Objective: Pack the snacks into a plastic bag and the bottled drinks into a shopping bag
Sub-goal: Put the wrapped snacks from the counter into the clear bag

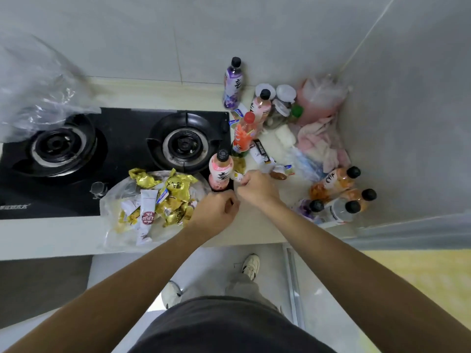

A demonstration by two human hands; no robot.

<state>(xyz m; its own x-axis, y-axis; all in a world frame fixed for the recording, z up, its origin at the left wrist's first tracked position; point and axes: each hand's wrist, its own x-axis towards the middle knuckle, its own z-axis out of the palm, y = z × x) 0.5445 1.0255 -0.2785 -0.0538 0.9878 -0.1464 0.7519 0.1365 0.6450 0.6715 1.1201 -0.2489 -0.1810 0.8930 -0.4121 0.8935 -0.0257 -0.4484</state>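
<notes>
A clear plastic bag (119, 200) lies at the counter's front edge, holding several gold-wrapped snacks (175, 186) and white sachets (146, 212). My left hand (215, 212) is closed on the bag's right edge. My right hand (257, 186) pinches a small white snack packet beside a pink bottle (220, 171). An orange bottle (244, 132), another pink bottle (261, 104) and a purple bottle (233, 84) stand behind. More snack packets (262, 151) lie between them. Several bottles (339, 194) lie at the right in a shopping bag whose sides barely show.
A black two-burner gas stove (114, 149) fills the counter's left half. A crumpled clear bag (38, 93) sits at the back left. Jars with white lids (280, 103), a pink bag (318, 100) and a pink cloth (321, 141) crowd the back right corner by the wall.
</notes>
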